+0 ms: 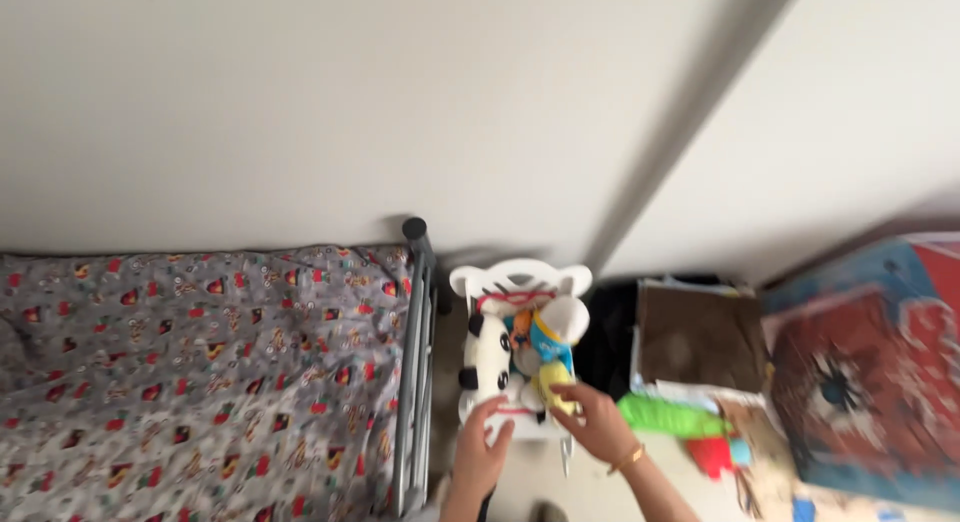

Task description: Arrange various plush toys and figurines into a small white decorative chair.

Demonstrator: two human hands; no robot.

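Observation:
A small white toy cradle (520, 277) stands on the floor between a bed and a pile of things. It holds a black and white panda plush (487, 357) and other soft toys, one yellow (555, 380). My left hand (482, 452) grips the cradle's near rim. My right hand (597, 422), with a gold bracelet at the wrist, touches the yellow toy at the cradle's near right corner. The picture is blurred, so how tightly the fingers grip is unclear.
A bed with a grey patterned sheet (190, 372) and a grey metal frame (415, 362) lies at the left. At the right are a brown box (700, 337), a green object (670, 417), a red object (710, 454) and a large colourful box (880, 367). White walls rise behind.

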